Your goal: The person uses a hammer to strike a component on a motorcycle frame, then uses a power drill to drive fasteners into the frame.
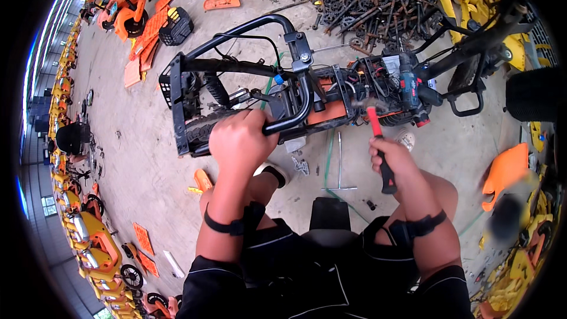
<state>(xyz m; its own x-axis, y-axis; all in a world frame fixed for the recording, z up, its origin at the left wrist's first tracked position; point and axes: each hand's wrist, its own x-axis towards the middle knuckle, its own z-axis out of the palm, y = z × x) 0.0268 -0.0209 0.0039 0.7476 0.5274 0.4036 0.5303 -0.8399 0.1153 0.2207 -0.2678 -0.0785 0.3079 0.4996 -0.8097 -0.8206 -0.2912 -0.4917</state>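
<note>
A black tubular bike frame, stripped of its covers, lies across in front of me. My left hand is closed round the end of its bent black tube, beside the rear tyre. In my right hand is a hammer with a red and black handle. Its head is blurred, close to the frame's near side; whether it touches cannot be made out. A teal and black cordless drill rests on the frame, right of exposed wiring. A black shock absorber shows inside the frame's left part.
A T-handled wrench lies on the concrete floor near my feet. Rusty cranks and chainrings are heaped behind the frame. Orange panels lie far left, yellow covers far right. Rows of yellow bikes line the left side.
</note>
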